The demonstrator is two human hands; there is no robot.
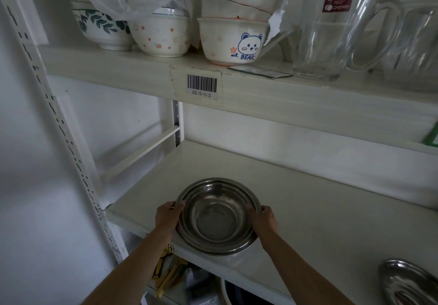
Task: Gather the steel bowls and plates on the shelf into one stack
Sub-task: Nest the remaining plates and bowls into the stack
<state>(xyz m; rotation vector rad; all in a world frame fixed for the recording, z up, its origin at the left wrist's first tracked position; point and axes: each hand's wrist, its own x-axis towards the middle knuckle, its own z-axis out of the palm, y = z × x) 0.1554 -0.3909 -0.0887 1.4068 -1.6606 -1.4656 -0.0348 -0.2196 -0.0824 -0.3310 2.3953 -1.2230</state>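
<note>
Head view, down onto near shelf (308,209)

Upper shelf, from ten to two o'clock: leaf-patterned bowl (102,28), star-dotted bowl (161,35), bear bowl (233,41), each under stacked white crockery partly wrapped in thin plastic, then a glass pitcher (331,32) with a red label. Barcode sticker (202,86) on the shelf edge at twelve o'clock. Yellow items (166,274) below, at six o'clock.

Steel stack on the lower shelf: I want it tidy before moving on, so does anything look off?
Slightly. The steel stack, held by the left hand and right hand, overhangs the lower shelf front edge, and the nested pieces sit off-centre. Another steel dish still lies apart at the right.
</note>
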